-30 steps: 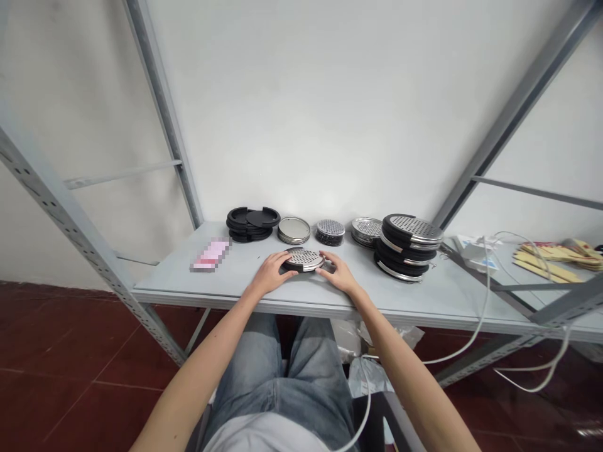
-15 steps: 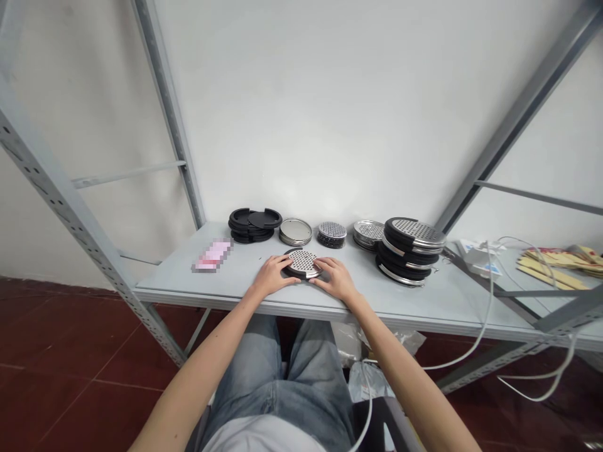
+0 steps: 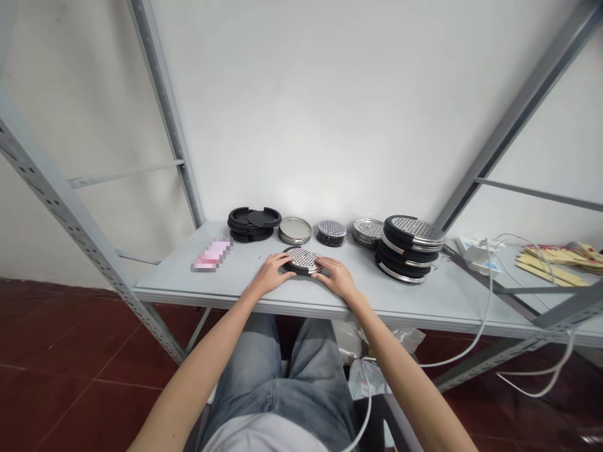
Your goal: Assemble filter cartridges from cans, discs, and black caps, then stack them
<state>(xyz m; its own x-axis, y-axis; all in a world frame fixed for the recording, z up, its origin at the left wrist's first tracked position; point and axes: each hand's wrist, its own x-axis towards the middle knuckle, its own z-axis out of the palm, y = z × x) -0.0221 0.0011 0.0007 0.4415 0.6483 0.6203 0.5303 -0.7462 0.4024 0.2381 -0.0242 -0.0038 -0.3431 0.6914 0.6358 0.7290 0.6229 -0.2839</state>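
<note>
Disc (image 3: 303, 260) observed near the table's (image 3: 245, 276) front edge, between both hands. Left hand (image 3: 272, 274) and right hand (image 3: 336, 277) grip its opposite sides, as I view it.

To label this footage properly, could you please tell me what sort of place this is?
Probably a small workshop or assembly station: a metal-framed workbench, sorted stacks of like parts such as black rings, and two hands working on a perforated disc.
</note>
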